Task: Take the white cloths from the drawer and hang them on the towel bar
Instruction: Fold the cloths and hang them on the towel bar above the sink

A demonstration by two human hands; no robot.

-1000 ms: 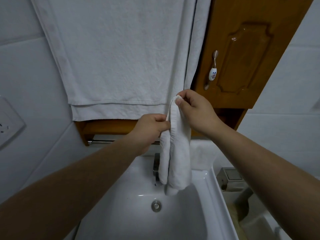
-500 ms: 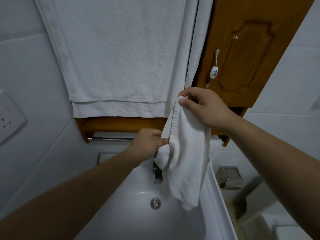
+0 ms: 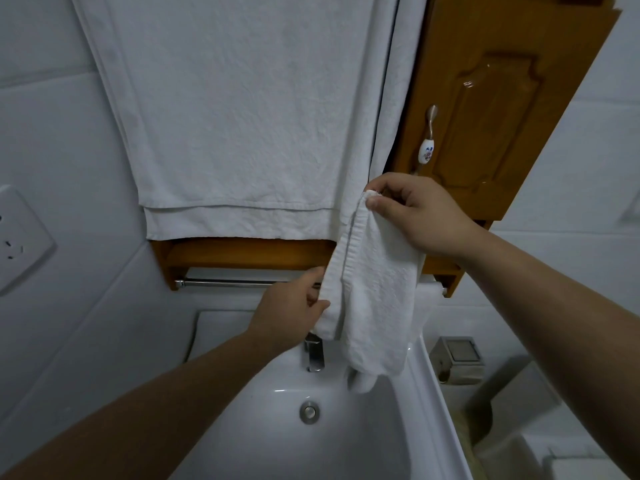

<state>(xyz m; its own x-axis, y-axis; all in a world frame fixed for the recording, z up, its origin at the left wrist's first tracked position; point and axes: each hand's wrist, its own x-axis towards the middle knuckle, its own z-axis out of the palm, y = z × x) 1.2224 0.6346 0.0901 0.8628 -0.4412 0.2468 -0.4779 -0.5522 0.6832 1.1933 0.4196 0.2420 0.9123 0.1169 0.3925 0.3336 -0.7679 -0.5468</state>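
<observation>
A small white cloth [image 3: 375, 292] hangs in the air over the sink, just in front of the chrome towel bar [image 3: 228, 282]. My right hand [image 3: 412, 213] pinches its top corner between thumb and fingers. My left hand [image 3: 294, 306] grips the cloth's left edge lower down, close to the bar's right part. The bar runs under a wooden shelf [image 3: 242, 252]; its right stretch is hidden behind the cloth and my left hand. The drawer is not in view.
A large white towel [image 3: 242, 116] hangs above the shelf. A wooden cabinet door [image 3: 491, 126] with a porcelain handle is at the upper right. Below are the white sink [image 3: 284, 441], its faucet [image 3: 314, 353] and drain. A wall socket [image 3: 17, 237] sits left.
My left hand slid down the cloth's left edge and pulled it sideways, so the bunched cloth spread wider. My right hand kept its pinch on the top corner.
</observation>
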